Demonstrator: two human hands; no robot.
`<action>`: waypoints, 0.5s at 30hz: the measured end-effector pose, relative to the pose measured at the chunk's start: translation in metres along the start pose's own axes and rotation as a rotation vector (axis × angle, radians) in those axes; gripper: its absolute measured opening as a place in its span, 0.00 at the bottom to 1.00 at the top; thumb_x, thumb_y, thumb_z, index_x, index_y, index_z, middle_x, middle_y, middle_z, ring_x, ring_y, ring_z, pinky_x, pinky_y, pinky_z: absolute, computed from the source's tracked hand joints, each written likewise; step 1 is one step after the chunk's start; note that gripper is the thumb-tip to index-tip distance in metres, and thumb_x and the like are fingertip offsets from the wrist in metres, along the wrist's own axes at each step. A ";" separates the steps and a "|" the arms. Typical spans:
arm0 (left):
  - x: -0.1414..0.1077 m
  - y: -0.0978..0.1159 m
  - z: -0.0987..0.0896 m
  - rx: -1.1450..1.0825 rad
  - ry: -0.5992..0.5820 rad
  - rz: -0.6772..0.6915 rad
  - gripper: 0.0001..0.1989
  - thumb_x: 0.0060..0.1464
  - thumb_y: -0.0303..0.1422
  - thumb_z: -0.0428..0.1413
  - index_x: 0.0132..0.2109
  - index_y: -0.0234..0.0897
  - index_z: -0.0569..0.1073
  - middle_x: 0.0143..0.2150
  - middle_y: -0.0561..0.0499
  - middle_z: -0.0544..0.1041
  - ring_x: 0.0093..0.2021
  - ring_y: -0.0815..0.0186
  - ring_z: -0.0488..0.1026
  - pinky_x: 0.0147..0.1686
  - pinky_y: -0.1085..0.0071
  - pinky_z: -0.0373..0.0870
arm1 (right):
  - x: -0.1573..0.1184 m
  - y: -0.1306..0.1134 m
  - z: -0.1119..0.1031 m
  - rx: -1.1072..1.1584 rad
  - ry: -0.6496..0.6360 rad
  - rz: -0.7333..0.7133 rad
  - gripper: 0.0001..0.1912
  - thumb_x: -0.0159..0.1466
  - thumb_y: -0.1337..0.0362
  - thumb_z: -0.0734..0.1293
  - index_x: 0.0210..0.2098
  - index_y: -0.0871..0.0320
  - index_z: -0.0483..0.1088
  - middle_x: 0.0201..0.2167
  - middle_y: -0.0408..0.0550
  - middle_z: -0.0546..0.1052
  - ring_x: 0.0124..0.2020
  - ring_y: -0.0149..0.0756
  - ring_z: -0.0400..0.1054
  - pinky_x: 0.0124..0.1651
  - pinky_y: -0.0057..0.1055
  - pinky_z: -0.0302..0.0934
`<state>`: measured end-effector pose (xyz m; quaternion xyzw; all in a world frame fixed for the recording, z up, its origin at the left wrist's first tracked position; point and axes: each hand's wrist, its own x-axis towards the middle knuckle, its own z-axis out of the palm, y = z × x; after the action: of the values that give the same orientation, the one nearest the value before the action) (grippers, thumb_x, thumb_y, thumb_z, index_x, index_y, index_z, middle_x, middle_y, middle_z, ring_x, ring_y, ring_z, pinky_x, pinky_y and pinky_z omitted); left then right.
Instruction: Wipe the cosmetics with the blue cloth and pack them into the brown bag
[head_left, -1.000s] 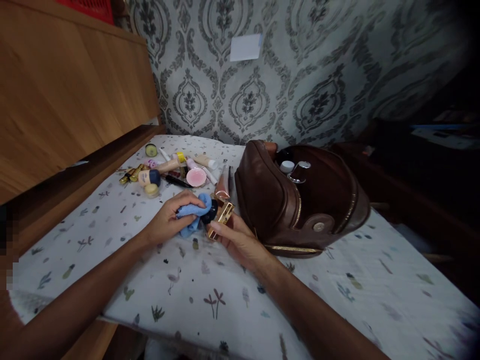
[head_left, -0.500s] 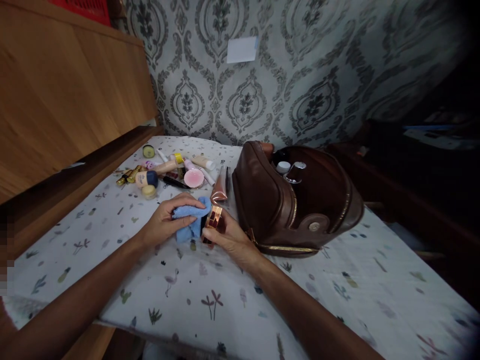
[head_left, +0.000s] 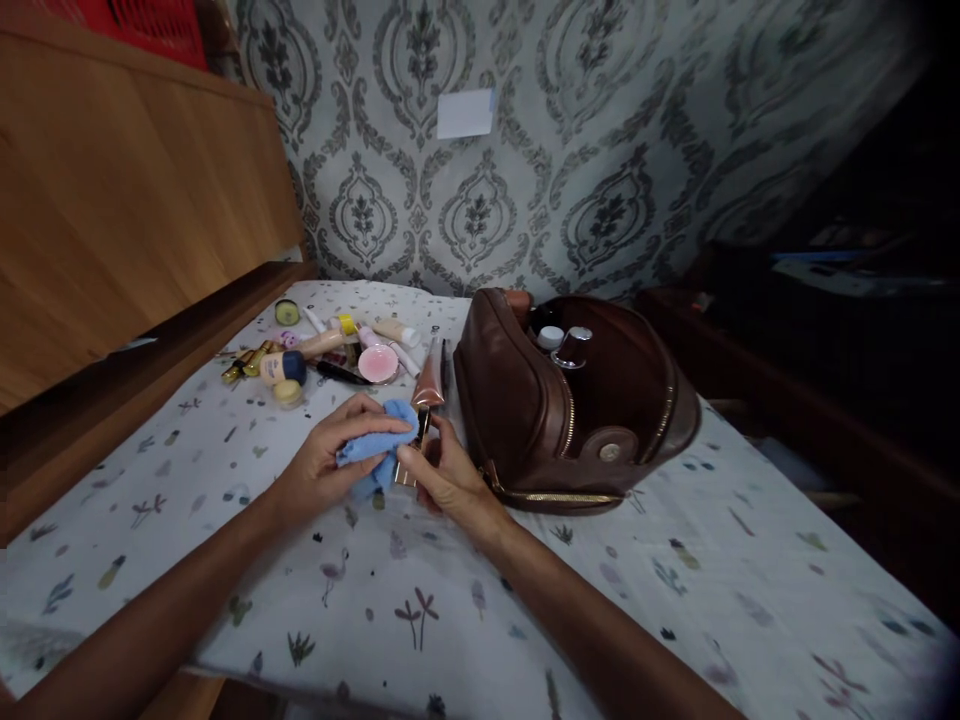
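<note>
My left hand is closed on a folded blue cloth. Between the fingers and thumb of my right hand is a small shiny gold-coloured case with dark parts; its exact kind is unclear. The cloth lies against the case's left side, and my fingers partly cover both. Just beyond my hands lies a tube with a brownish-pink lower part. An open brown leather bag stands right of my right hand, with a white-capped container and a silver-capped one in its opening.
Back left on the patterned tablecloth are several cosmetics, among them a round pink compact, a navy-capped bottle and a black pen-like stick. A wooden cabinet borders the left; a patterned wall rises behind.
The gold-coloured case has turned in my right hand and shows a narrower side. The cloth has shifted over more of it. The whole view has moved slightly.
</note>
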<state>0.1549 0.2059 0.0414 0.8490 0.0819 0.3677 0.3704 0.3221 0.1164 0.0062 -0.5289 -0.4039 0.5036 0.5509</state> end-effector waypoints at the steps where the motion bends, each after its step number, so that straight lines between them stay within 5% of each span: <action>1: 0.000 0.002 0.000 0.039 -0.020 0.021 0.14 0.62 0.31 0.54 0.53 0.45 0.77 0.44 0.48 0.72 0.44 0.63 0.70 0.46 0.66 0.69 | 0.000 0.000 0.000 0.003 0.002 0.004 0.44 0.53 0.42 0.74 0.60 0.53 0.56 0.29 0.38 0.68 0.20 0.26 0.59 0.19 0.25 0.52; 5: -0.001 0.004 0.000 0.105 -0.075 0.035 0.13 0.62 0.30 0.53 0.51 0.42 0.76 0.43 0.47 0.71 0.43 0.63 0.70 0.45 0.66 0.69 | 0.003 0.005 0.000 0.125 -0.032 0.017 0.45 0.51 0.39 0.74 0.59 0.54 0.56 0.29 0.38 0.68 0.22 0.28 0.61 0.20 0.26 0.55; 9: -0.003 0.003 0.002 0.085 -0.145 0.022 0.12 0.61 0.31 0.53 0.49 0.41 0.77 0.43 0.47 0.70 0.42 0.62 0.70 0.42 0.67 0.69 | 0.005 0.008 0.001 0.392 -0.136 0.025 0.33 0.51 0.38 0.74 0.45 0.53 0.65 0.28 0.38 0.68 0.26 0.28 0.63 0.25 0.24 0.57; 15: -0.002 0.001 0.002 0.082 -0.214 -0.028 0.10 0.58 0.29 0.53 0.44 0.39 0.78 0.41 0.47 0.69 0.40 0.63 0.69 0.39 0.69 0.68 | 0.006 0.003 -0.002 0.543 -0.158 0.114 0.22 0.49 0.51 0.79 0.34 0.57 0.71 0.26 0.40 0.72 0.27 0.29 0.66 0.29 0.26 0.63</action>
<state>0.1549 0.2037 0.0402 0.8967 0.0686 0.2661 0.3470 0.3248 0.1215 0.0023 -0.3430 -0.2654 0.6631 0.6101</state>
